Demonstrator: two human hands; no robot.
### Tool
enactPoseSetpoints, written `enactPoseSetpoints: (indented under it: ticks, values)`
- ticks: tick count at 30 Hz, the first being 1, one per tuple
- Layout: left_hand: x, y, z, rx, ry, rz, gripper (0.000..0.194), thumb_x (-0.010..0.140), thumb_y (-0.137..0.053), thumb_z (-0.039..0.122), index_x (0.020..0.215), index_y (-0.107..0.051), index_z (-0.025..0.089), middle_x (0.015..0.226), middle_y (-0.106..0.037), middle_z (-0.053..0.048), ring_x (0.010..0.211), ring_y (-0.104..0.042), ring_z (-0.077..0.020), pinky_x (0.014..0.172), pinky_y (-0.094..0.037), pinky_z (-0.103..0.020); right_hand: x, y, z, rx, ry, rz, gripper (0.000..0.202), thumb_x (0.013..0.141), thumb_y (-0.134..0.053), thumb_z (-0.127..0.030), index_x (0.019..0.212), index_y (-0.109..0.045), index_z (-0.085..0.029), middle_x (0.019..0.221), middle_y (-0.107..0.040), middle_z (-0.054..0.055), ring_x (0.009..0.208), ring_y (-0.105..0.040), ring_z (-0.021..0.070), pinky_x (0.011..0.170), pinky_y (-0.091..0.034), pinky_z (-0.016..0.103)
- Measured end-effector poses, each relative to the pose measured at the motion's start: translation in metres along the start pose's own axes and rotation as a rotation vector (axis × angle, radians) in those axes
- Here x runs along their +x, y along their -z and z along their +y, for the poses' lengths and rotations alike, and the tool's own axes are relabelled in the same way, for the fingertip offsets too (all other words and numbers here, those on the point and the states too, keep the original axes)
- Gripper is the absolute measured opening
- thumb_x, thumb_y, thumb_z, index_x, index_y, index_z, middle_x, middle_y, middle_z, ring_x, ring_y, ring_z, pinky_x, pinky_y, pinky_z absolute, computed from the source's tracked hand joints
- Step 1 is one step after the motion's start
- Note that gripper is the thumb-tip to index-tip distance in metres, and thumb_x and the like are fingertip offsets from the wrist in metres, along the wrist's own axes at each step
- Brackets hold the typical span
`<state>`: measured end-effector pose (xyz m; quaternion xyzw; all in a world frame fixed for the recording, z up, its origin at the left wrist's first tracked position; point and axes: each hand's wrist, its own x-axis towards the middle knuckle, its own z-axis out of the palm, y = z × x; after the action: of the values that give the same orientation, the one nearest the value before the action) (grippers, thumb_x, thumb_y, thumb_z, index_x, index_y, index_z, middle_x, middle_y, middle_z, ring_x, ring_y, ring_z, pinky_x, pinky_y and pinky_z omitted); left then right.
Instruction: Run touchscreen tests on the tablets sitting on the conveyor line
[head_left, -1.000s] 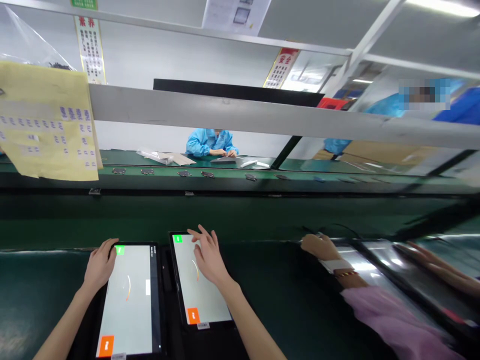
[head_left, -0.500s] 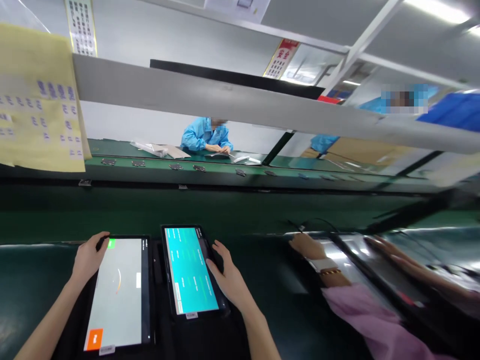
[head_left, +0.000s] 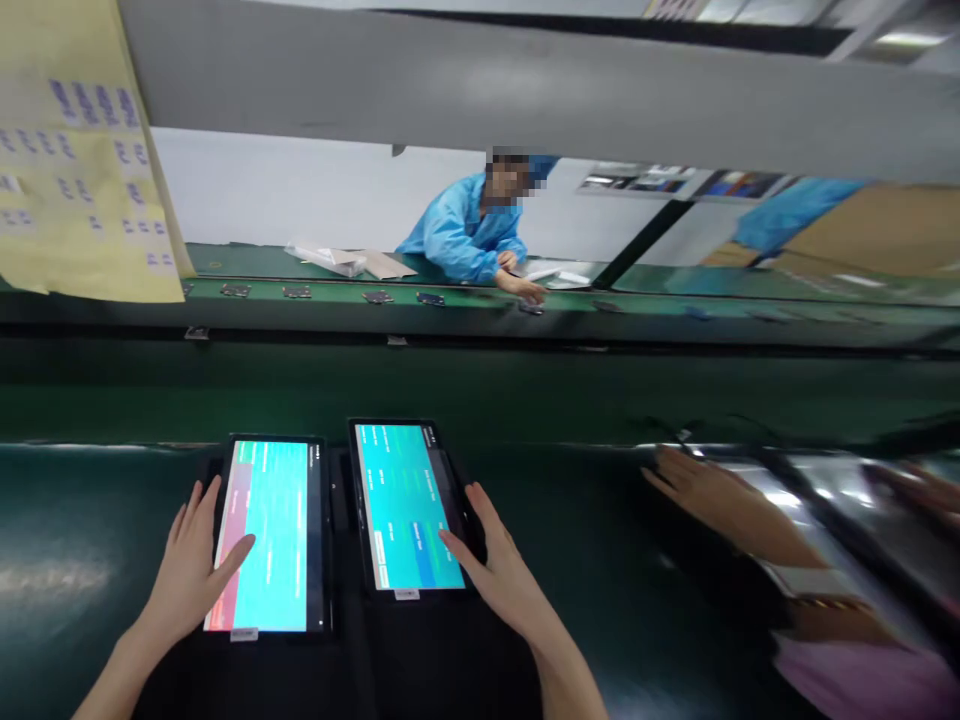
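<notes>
Two tablets lie side by side on a dark surface. My left hand (head_left: 190,570) rests along the outer edge of the left tablet (head_left: 277,540), fingers stretched and thumb over its lit screen, which shows turquoise with a pink strip. On the right tablet (head_left: 405,505), turquoise with a darker blue bar, the thumb of my right hand (head_left: 499,565) touches the screen near its right side. The other fingers of that hand extend apart along the outer edge. White labels sit on both tablets' near edges.
At right, a co-worker's hands (head_left: 727,505) work over a shiny panel. Across the green line (head_left: 450,385), a person in blue (head_left: 469,230) reaches to a row of small dark parts (head_left: 377,297). Yellow sheets (head_left: 82,160) hang at upper left under a grey beam (head_left: 450,85).
The left tablet's screen went from a grey page to turquoise and pink. My left thumb moved onto it. A blue bar appeared on the right tablet. The person opposite reached toward the parts.
</notes>
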<state>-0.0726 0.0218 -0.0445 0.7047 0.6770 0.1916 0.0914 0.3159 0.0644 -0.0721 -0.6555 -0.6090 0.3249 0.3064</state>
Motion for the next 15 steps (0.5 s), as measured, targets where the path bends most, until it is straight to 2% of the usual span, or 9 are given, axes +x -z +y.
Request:
enactPoseSetpoints:
  ticks: [4,7,9,12,15]
  values:
    - [-0.008,0.003,-0.001,0.130,-0.095,0.005,0.085,0.090,-0.046,0.061,0.151,0.002,0.026,0.152,-0.030,-0.014,0.142,-0.020,-0.0364,0.108,-0.035,-0.059,-0.019,0.006,-0.004,0.034,-0.080,-0.094,0.090,0.084,-0.044,-0.070,0.153,-0.012,-0.023,0.159,-0.018,0.006,0.146,-0.015,0.0292,0.117,-0.020,0.052]
    - [-0.015,0.008,-0.007,0.204,-0.121,0.009,0.096,0.084,-0.051,0.066,0.151,0.004,0.026,0.152,-0.030,-0.015,0.141,-0.021,-0.0393,0.106,-0.034,-0.062,-0.034,0.003,-0.005,0.071,-0.109,-0.114,0.087,0.085,-0.043,-0.070,0.153,-0.013,-0.026,0.159,-0.018,0.004,0.146,-0.015,0.0279,0.118,-0.020,0.050]
    - [-0.022,0.014,-0.011,0.245,-0.125,0.018,0.101,0.079,-0.054,0.069,0.151,0.002,0.026,0.152,-0.030,-0.016,0.141,-0.021,-0.0413,0.106,-0.032,-0.064,-0.041,-0.002,-0.008,0.065,-0.111,-0.111,0.087,0.084,-0.043,-0.071,0.152,-0.016,-0.023,0.158,-0.021,0.005,0.146,-0.017,0.0284,0.118,-0.021,0.050]
    - [-0.031,0.026,-0.016,0.189,-0.114,-0.011,0.093,0.085,-0.051,0.064,0.151,0.001,0.025,0.152,-0.028,-0.017,0.142,-0.021,-0.0389,0.107,-0.032,-0.062,-0.050,-0.008,-0.026,0.032,-0.073,-0.047,0.088,0.082,-0.044,-0.071,0.149,-0.026,-0.017,0.154,-0.032,0.012,0.142,-0.025,0.0333,0.116,-0.024,0.055]
    - [-0.034,0.038,-0.017,0.052,-0.073,-0.032,0.076,0.093,-0.043,0.054,0.151,-0.005,0.023,0.153,-0.027,-0.017,0.142,-0.022,-0.0346,0.110,-0.033,-0.057,-0.068,-0.003,-0.057,0.013,0.061,0.065,0.066,0.085,-0.045,-0.063,0.137,-0.047,-0.021,0.143,-0.048,0.011,0.140,-0.030,0.0361,0.112,-0.031,0.060]
